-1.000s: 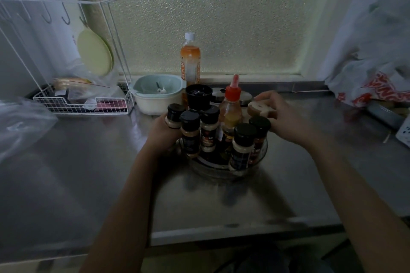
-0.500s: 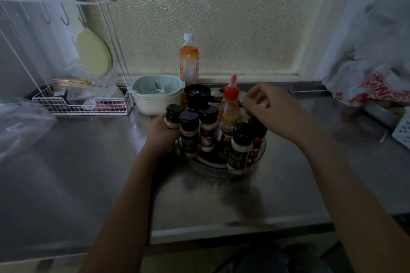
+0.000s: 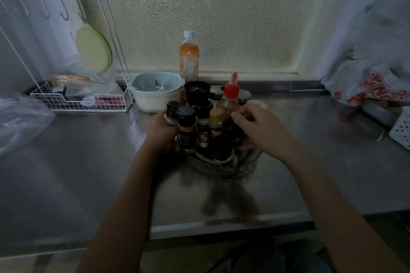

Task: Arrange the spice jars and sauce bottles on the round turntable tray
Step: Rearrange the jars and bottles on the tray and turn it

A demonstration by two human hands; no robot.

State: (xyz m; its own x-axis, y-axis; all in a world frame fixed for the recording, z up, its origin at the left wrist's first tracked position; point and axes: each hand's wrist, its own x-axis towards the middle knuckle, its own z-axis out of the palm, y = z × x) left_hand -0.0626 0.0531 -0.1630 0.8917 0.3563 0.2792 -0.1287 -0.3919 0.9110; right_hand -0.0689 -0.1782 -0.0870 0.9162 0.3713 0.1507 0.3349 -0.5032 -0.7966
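The clear round turntable tray (image 3: 248, 163) sits mid-counter, crowded with several black-capped spice jars (image 3: 186, 126) and a sauce bottle with a red nozzle cap (image 3: 230, 97). My left hand (image 3: 160, 132) is at the tray's left edge, closed around a black-capped spice jar of beige powder (image 3: 170, 114). My right hand (image 3: 260, 132) reaches over the tray's right side, its fingers curled round a dark jar (image 3: 230, 128) that is blurred. A small cream-lidded jar (image 3: 258, 103) stands on the counter just behind that hand.
Behind the tray are a black cup (image 3: 197, 91), an orange drink bottle (image 3: 189, 60) and a pale green bowl (image 3: 155, 93). A white wire rack (image 3: 77, 102) is far left. Plastic bags (image 3: 375, 86) and a white perforated basket (image 3: 401, 127) lie right. The counter's front edge (image 3: 221, 225) is near.
My right hand let go of the cream-lidded jar behind the tray and came down onto the dark jars at the tray's right side, which now look blurred. My left hand kept its jar.
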